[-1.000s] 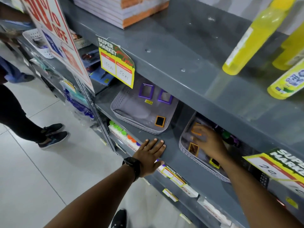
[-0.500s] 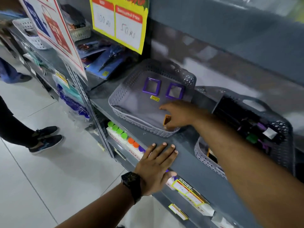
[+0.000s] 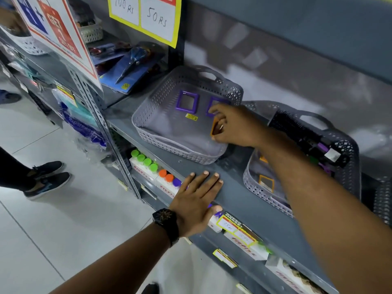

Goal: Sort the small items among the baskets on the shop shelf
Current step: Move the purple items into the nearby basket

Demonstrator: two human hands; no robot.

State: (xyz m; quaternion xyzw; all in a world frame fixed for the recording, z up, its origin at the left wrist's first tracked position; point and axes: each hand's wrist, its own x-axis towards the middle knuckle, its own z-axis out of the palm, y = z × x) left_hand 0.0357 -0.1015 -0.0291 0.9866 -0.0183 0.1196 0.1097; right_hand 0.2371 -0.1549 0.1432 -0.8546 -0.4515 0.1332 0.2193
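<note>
Two grey perforated baskets stand on the grey shelf. The left basket (image 3: pixel 148 132) holds two purple square frames, one (image 3: pixel 187 101) in full view and one (image 3: pixel 213 103) partly behind my fingers, plus a small yellow label (image 3: pixel 191 117). My right hand (image 3: pixel 235 127) is inside this basket, shut on an orange square frame (image 3: pixel 214 128) held on edge. The right basket (image 3: pixel 347 151) holds another orange frame (image 3: pixel 266 182), a black brush (image 3: pixel 301 132) and small purple and green pieces. My left hand (image 3: pixel 197 202) lies flat on the shelf's front edge, fingers spread.
The shelf board above carries a yellow price sign (image 3: pixel 148 18). Blue carded tools (image 3: pixel 131 66) lie left of the baskets. White boxes with coloured caps (image 3: pixel 152 166) fill the shelf below. A person's shoes (image 3: pixel 47 179) stand on the tiled floor at left.
My right hand came out of the right basket with an orange frame, crossed to the left basket and now reaches further back towards the purple frames. My left hand stayed on the shelf edge.
</note>
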